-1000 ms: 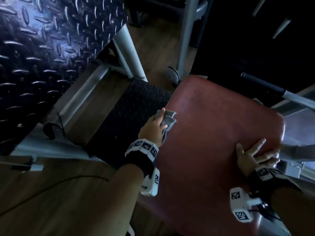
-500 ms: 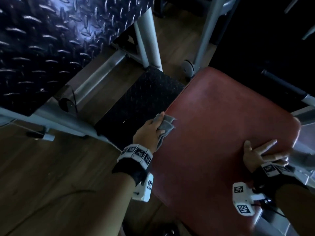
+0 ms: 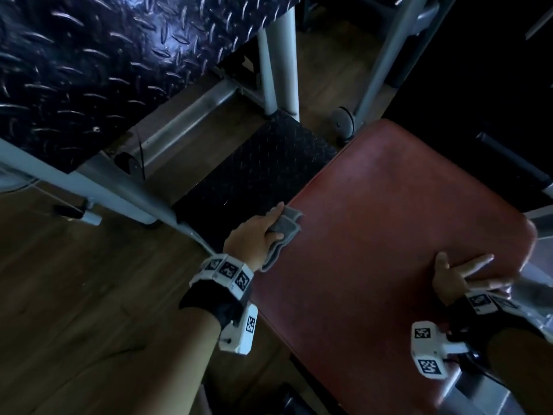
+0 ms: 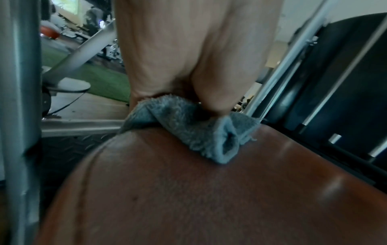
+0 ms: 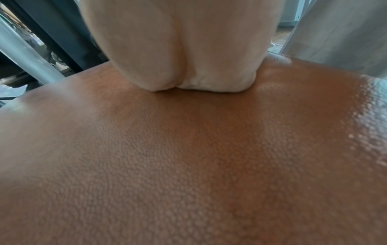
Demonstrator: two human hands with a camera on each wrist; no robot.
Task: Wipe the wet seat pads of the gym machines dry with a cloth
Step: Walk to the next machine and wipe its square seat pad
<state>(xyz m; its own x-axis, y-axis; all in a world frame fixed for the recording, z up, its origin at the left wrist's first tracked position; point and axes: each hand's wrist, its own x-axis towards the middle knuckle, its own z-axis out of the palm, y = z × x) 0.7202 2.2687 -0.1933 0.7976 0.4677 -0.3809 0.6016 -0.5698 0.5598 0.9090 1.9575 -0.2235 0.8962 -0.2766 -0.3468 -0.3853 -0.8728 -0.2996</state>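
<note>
A dark red padded seat [image 3: 389,235] fills the right half of the head view. My left hand [image 3: 257,235] grips a bunched grey cloth [image 3: 284,229] against the pad's left edge. In the left wrist view the cloth [image 4: 188,126] sits folded under my palm on the pad [image 4: 209,190]. My right hand [image 3: 460,271] rests on the pad's right edge with fingers spread flat and holds nothing. In the right wrist view my palm [image 5: 184,49] presses the grained pad [image 5: 188,157], with shiny wet beads [image 5: 372,126] at its right rim.
A black checker-plate footplate [image 3: 89,61] rises at the upper left, and a smaller checker-plate step [image 3: 260,172] lies beside the pad. Grey steel frame tubes [image 3: 281,55] stand behind. The floor [image 3: 89,310] is wood.
The camera view has shifted, so the pad and both hands sit lower and further right in frame. Both hands keep their places on the pad, the left one still holding the cloth at the left edge.
</note>
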